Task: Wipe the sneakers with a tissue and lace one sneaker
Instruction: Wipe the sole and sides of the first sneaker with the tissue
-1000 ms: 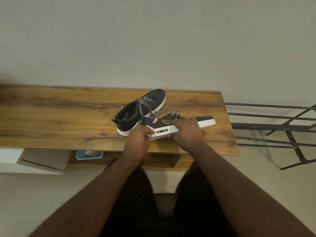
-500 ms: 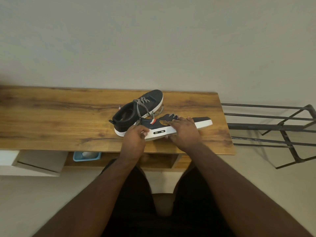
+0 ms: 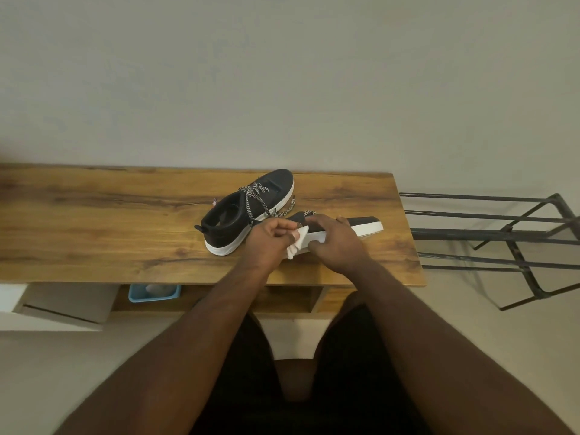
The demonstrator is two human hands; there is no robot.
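The left hand (image 3: 270,238) pinches a tissue (image 3: 296,243) against the near sneaker (image 3: 365,223), which the right hand (image 3: 335,243) grips from above (tilted on its sole edge). Just behind it on the counter (image 3: 110,227) stands the laced sneaker (image 3: 248,211).

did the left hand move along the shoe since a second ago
Yes. The left hand with the tissue has slid rightward along the near sneaker, toward the right hand and away from the far sneaker's heel.
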